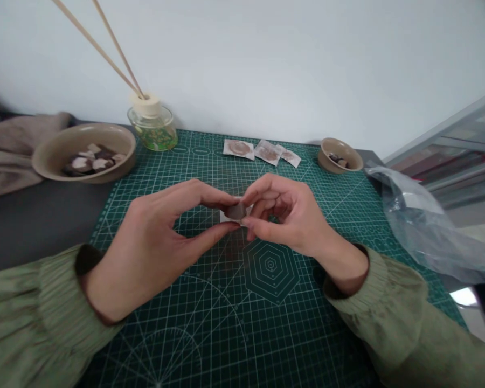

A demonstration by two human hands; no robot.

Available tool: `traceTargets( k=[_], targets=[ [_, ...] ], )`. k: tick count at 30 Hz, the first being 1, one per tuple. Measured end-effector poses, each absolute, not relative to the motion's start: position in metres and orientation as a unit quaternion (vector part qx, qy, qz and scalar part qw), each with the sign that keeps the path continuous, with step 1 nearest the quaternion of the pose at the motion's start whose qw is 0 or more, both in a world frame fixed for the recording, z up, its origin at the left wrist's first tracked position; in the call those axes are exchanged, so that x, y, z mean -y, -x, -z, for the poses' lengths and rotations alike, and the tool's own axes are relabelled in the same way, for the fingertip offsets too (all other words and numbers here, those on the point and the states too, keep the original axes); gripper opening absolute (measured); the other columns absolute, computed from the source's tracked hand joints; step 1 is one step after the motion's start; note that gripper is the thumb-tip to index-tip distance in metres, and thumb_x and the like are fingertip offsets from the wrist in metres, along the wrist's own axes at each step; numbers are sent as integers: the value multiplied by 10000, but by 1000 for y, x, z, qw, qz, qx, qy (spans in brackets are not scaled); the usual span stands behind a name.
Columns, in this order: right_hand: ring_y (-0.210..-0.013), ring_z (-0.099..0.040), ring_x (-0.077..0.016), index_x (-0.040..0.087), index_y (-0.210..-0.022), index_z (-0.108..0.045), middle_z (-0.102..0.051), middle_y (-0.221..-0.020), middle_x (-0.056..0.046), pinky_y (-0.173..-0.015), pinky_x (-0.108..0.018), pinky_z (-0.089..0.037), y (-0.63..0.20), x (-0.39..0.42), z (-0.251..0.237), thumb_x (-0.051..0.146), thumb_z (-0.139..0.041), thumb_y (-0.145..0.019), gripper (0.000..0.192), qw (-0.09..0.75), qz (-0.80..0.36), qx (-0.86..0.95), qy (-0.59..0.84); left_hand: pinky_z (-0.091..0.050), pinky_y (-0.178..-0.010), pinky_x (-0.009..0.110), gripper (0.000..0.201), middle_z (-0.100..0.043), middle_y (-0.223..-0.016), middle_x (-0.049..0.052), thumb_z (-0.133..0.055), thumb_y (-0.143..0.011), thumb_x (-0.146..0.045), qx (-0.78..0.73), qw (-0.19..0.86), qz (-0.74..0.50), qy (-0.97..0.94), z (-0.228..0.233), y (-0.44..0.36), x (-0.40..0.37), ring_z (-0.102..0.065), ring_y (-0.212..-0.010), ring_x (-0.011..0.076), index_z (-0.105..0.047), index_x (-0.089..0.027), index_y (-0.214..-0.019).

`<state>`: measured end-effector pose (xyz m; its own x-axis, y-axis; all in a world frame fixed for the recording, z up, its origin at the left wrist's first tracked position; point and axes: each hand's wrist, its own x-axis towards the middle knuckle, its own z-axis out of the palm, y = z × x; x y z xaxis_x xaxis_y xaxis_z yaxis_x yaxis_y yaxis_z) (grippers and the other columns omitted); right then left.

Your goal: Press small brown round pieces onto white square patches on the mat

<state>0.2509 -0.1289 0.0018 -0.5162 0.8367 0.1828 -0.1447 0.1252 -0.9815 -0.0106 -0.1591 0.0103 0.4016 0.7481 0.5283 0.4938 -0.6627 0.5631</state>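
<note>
In the head view, both hands meet over the middle of the cutting mat. My left hand (161, 237) has its thumb and forefinger closed on the left side of a small grey-brown piece (237, 210), whose exact kind I cannot make out. My right hand (286, 213) pinches at the right side of the same piece, its other fingers curled in. Below and around the piece shows a small white paper square (223, 217), partly covered by the fingers. Farther back lie several flat white packets (238, 149) with brown patches.
The green cutting mat (210, 323) covers most of the table. At the left stand a large beige bowl (123, 156) of brown and pale pieces and a reed diffuser (156, 124). A small bowl (327, 161) sits back right, near a clear plastic bag (424, 226). A brown cloth (16, 145) lies far left.
</note>
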Motion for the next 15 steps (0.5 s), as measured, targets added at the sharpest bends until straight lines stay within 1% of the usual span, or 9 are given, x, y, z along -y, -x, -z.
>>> traceTargets(
  k=[2, 5, 9, 12, 15],
  targets=[
    [-706, -866, -169, 199, -1129, -795, -876, -944, -4, -617, -220, -659, -251, 130, -1, 259, -1158, -814, 484, 399, -598, 638, 275, -740, -979, 305, 85, -899, -1122, -24, -802, -1160, -344, -379, 165, -404, -816, -10, 9, 160, -867, -986, 180, -829, -307, -1231],
    [-677, -839, -161, 210, -1193, -817, -858, -904, 11, -588, -225, -624, -253, 132, 0, 295, -1163, -833, 506, 413, -556, 663, 283, -736, -967, 289, 57, -898, -1111, -30, -810, -1147, -290, -379, 153, -411, -815, -10, 9, 160, -863, -974, 165, -821, -295, -1203],
    [-594, -790, -161, 236, -1215, -868, -811, -783, 38, -540, -259, -594, -255, 132, 1, 325, -1147, -882, 443, 426, -524, 685, 274, -749, -910, 304, 66, -909, -1128, -21, -791, -1157, -310, -377, 140, -412, -818, -10, 9, 162, -873, -961, 176, -825, -306, -1213],
    [-587, -801, -163, 242, -1194, -884, -824, -783, 36, -540, -261, -610, -256, 133, 0, 306, -1140, -895, 399, 433, -524, 684, 265, -762, -886, 311, 63, -915, -1124, -23, -801, -1155, -315, -384, 129, -425, -810, -13, 7, 166, -877, -959, 178, -827, -319, -1212],
    [-584, -803, -171, 240, -1182, -888, -838, -787, 30, -546, -273, -631, -256, 134, -1, 307, -1145, -889, 395, 436, -522, 679, 277, -785, -892, 349, 62, -913, -1107, -17, -783, -1170, -344, -399, 133, -428, -800, -14, 6, 168, -875, -921, 189, -831, -342, -1209]
  ],
)
